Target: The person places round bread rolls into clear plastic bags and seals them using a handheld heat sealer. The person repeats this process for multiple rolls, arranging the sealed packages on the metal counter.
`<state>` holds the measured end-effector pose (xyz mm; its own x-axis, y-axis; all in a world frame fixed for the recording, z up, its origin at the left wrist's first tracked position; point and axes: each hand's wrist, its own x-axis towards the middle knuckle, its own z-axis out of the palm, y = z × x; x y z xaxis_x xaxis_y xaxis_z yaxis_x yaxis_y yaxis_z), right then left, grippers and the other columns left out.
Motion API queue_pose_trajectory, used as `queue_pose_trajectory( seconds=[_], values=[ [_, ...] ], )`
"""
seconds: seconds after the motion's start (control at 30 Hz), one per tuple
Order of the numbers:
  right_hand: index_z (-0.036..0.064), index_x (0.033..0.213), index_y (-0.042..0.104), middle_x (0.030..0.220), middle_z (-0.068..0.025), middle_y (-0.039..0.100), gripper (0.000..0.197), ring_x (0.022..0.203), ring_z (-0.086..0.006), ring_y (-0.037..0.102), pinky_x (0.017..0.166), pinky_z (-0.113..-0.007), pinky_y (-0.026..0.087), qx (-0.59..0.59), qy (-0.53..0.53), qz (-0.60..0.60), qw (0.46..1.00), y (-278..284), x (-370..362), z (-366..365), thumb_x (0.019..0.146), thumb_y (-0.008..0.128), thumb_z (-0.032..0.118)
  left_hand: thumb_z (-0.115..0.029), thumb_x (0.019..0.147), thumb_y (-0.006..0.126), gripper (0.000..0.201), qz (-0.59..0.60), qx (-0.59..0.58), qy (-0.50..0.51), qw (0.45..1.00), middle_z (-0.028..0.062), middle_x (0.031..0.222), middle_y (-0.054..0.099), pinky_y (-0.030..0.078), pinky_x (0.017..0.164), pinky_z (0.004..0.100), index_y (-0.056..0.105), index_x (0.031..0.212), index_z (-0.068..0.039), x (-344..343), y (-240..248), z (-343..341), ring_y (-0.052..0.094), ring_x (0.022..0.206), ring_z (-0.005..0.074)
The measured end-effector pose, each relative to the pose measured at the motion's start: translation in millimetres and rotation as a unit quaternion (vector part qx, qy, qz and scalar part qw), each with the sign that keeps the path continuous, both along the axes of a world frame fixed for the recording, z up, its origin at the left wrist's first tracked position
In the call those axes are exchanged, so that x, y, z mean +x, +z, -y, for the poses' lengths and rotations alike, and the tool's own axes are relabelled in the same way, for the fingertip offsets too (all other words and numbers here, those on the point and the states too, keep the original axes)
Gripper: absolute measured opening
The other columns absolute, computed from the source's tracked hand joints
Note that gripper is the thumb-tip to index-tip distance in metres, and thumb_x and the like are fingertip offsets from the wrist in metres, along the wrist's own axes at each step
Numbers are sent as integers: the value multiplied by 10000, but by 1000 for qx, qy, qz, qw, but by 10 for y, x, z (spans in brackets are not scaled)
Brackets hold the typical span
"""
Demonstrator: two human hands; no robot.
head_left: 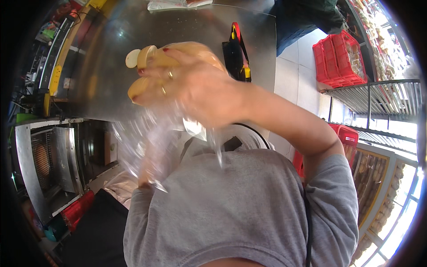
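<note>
Light-brown bread (195,48) lies in several pieces on the metal table, a round end slice (132,58) with a pale cut face at its left. My right hand (191,84), with rings and dark red nails, reaches across from the right. Its fingers curl over the bread, gripping it. A clear plastic bag (129,142) hangs below the bread, in front of my body, smeared by motion. Through it my left forearm (149,162) shows; the fingers of my left hand are hidden behind the bag and my right hand.
On the steel table (102,89), a black case or tool with red and yellow parts (236,53) lies right of the bread. A white plastic package (178,4) is at the far edge. A person (307,18) stands far right, near red crates (340,60) and a metal rack (382,100).
</note>
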<state>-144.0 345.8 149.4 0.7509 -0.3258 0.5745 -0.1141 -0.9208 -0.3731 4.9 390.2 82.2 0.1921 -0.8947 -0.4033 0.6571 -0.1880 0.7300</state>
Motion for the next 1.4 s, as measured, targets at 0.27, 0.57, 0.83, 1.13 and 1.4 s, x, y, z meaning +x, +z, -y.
queue_pose_trajectory(
  seconds=[0.27,0.57,0.83,1.13,1.4],
  values=[
    [13,966,646,783,-216,658,294,754,-370,668,660,-422,543,148,-403,64,901,-360,-173,492,812,598,258,-659,941,342,734,-253,-22,-196,947,169,1384,485,517,872,505,416,1418,-105,-235,-530,-322,513,1227,354],
    [23,929,637,593,-89,607,274,481,-246,607,439,-351,493,95,-256,15,962,-547,-116,-172,670,677,101,-356,866,590,736,169,-178,-147,958,203,1471,382,417,1025,437,313,1477,-54,66,-322,-358,489,1257,347],
    [20,905,709,702,-102,704,279,661,-248,700,669,-353,535,434,-327,26,839,-819,-980,285,849,690,292,-285,684,710,438,778,-186,-301,519,131,1118,650,358,975,592,677,1041,-35,-895,87,367,562,1148,310],
    [20,810,646,667,-10,569,277,628,-88,550,547,-269,453,639,-334,378,581,-1547,-1274,376,938,642,266,-397,665,708,485,811,-113,-438,372,92,1068,691,378,949,631,708,1023,-71,-1216,6,892,585,1107,286],
    [135,1068,672,930,-206,700,428,926,-351,683,807,-431,533,423,-603,-92,670,-2338,-1680,588,800,716,466,-525,677,677,431,770,-92,-520,358,95,898,726,235,996,731,763,893,-162,-1557,-554,936,678,956,283]
  ],
)
